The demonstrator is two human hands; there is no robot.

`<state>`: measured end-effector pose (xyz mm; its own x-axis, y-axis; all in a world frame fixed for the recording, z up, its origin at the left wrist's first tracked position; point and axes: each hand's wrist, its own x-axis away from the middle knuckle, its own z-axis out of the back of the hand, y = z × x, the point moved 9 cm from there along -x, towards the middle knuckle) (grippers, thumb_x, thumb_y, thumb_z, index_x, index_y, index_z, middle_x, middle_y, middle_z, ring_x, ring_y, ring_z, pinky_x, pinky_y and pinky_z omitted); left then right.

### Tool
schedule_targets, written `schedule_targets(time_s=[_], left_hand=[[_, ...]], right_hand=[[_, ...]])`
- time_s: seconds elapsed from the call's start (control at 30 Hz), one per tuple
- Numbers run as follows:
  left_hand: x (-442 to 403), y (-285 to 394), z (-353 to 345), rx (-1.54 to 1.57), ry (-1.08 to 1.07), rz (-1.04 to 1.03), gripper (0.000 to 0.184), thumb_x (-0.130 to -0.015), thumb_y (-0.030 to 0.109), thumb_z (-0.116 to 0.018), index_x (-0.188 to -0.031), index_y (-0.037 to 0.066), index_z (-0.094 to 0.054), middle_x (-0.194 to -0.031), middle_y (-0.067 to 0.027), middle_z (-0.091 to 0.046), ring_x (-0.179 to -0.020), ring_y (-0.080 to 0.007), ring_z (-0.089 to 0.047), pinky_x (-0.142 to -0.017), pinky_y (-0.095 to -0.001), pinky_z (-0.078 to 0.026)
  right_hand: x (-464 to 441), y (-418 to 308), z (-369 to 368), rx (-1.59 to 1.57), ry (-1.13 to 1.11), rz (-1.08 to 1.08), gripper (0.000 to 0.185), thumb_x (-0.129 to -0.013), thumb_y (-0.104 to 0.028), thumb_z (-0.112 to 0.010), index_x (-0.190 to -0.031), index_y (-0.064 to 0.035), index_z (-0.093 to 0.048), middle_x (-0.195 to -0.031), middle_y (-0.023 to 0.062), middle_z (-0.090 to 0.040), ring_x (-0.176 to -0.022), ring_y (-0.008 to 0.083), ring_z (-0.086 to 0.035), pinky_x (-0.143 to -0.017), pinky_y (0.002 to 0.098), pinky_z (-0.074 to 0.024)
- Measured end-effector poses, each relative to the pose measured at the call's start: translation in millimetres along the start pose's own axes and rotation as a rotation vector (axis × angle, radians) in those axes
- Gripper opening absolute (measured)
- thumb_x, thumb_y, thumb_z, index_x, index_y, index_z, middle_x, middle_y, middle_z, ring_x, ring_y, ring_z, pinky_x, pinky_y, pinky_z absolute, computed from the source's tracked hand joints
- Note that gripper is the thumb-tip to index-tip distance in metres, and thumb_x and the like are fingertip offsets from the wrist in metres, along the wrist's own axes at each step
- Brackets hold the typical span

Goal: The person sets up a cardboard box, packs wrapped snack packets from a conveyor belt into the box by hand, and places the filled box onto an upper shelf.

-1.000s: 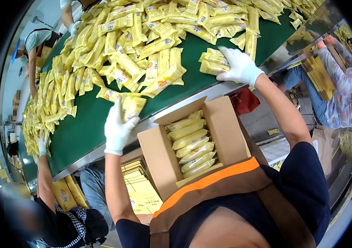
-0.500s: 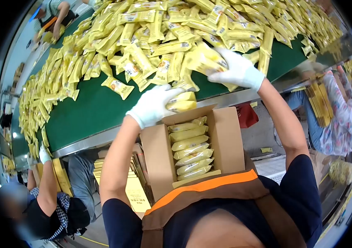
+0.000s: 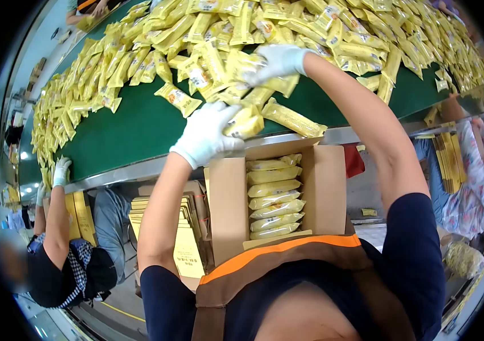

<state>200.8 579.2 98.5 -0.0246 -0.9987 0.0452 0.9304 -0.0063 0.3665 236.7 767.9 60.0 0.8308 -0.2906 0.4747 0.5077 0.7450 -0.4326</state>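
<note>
My left hand (image 3: 211,131), in a white glove, is closed around yellow wrapped snack packets (image 3: 246,123) at the front edge of the green conveyor belt (image 3: 114,133). Farther back on the belt, my gloved right hand (image 3: 279,61) is closed on yellow packets (image 3: 283,85) at the pile's near side; its fingertips are partly blurred. One loose packet (image 3: 294,118) lies at the belt's edge between the pile and the box. Below the hands stands an open cardboard box (image 3: 228,199) with its flaps spread and a row of several yellow packets (image 3: 276,199) inside.
A large heap of yellow packets (image 3: 219,25) covers the back of the belt. Flattened cartons (image 3: 188,250) are stacked left of the box. Co-workers sit at left (image 3: 71,250) and right (image 3: 475,193). A metal rail (image 3: 151,169) edges the belt.
My right hand has moved left and farther back over the pile. A packet now lies exposed near the belt's edge. My left hand still grips its packets, and the view has shifted slightly.
</note>
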Motion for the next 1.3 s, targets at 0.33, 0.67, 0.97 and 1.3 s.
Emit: schedule_targets(time_s=[0.33,0.67,0.97,1.3], left_hand=[[19.8,-23.9,-3.1,0.04,0.091,0.114,0.085,-0.068,0.058,-0.074,-0.135,0.009,-0.057,-0.123,-0.0187,-0.058,-0.121,-0.0367,-0.051,-0.102,-0.0406,-0.043],[43.2,-60.2,24.0,0.31,0.289,0.294,0.094,-0.067,0.053,-0.074,-0.143,0.004,-0.046,-0.126,-0.0245,-0.058,-0.113,-0.0366,-0.059,-0.101,-0.0373,-0.046],[24.6,-88.0,22.7,0.099,-0.125,0.389,0.101,-0.07,0.057,-0.071,-0.151,0.007,-0.037,-0.135,-0.0237,-0.056,-0.128,-0.0358,-0.051,-0.118,-0.0376,-0.023],[15.7,-163.5,23.2,0.976,0.24,0.566,0.087,-0.081,0.042,-0.074,-0.146,-0.005,-0.04,-0.132,-0.0119,-0.059,-0.118,-0.0196,-0.056,-0.104,-0.0303,-0.041]], right_hand=[[129.4,82.5,-14.4,0.106,0.271,-0.018,0.083,-0.062,-0.054,-0.077,-0.124,-0.0021,-0.055,-0.117,0.0216,-0.059,-0.112,0.0379,-0.057,-0.1,0.0397,-0.0453],[148.3,100.8,-33.4,-0.214,0.173,0.057,0.082,-0.069,-0.055,-0.074,-0.121,0.0059,-0.055,-0.112,0.0196,-0.061,-0.102,0.0314,-0.061,-0.092,0.0391,-0.0483],[167.8,96.9,-39.6,-0.255,0.177,0.033,0.085,-0.074,-0.047,-0.073,-0.136,0.0047,-0.048,-0.118,0.0197,-0.06,-0.114,0.0305,-0.056,-0.101,0.0372,-0.0423],[173.5,81.2,-51.8,-0.008,0.217,0.043,0.088,-0.07,-0.058,-0.07,-0.126,0.0081,-0.054,-0.135,0.0308,-0.051,-0.123,0.0407,-0.05,-0.109,0.0395,-0.0383]])
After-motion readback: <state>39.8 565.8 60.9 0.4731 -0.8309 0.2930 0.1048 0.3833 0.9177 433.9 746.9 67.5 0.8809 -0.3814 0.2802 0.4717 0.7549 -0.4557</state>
